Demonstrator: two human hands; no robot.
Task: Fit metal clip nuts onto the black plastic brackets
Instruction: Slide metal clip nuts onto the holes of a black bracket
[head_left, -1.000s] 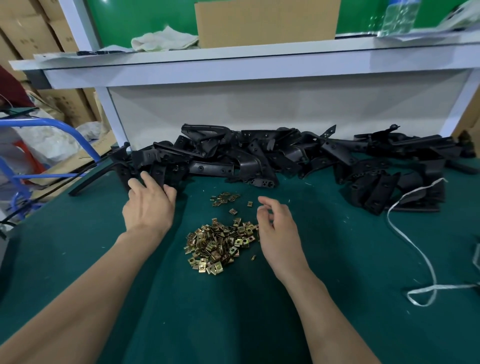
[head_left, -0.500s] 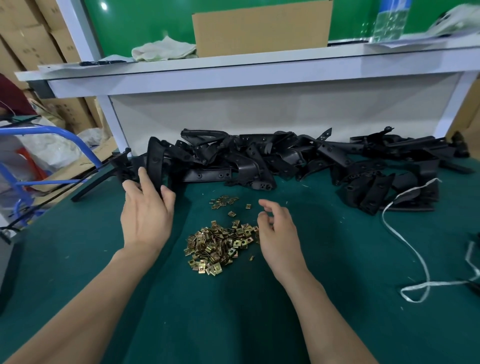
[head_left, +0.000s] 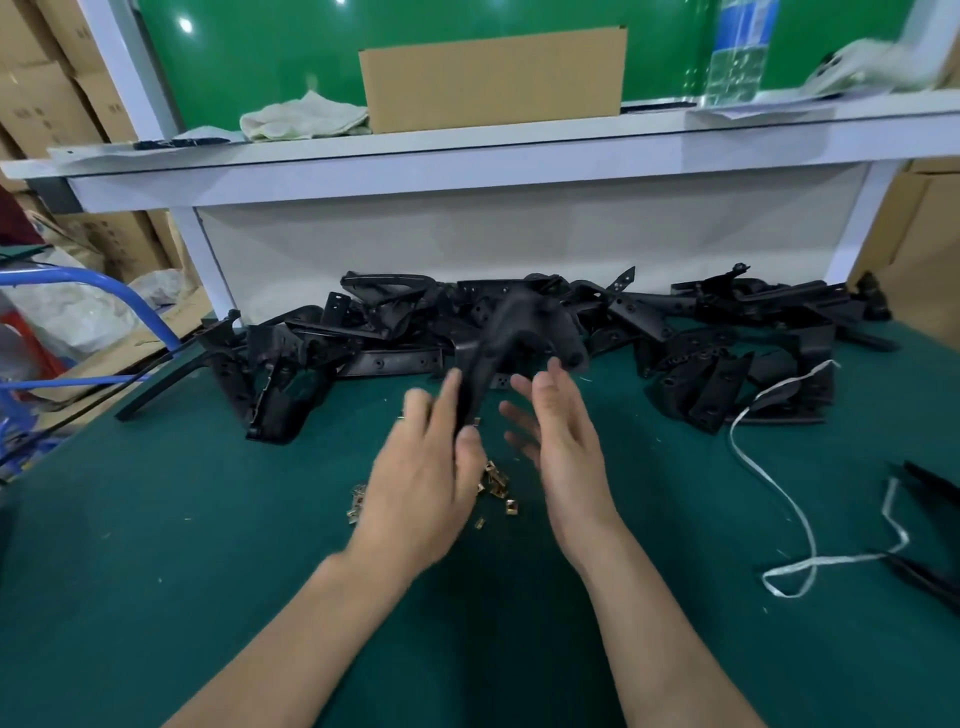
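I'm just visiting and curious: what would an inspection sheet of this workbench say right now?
Surface: green mat covers the table.
Job's things: held bracket, blurred; bracket pile along the back; clip nuts partly hidden by the hands.
Clutter: white strap looped on the right.
Fingers: left hand grips the held bracket; right hand open beside it, holding nothing.
Cables: nothing seen.
Surroundings: shelf with cardboard box, cloth, bottle; blue frame at left.
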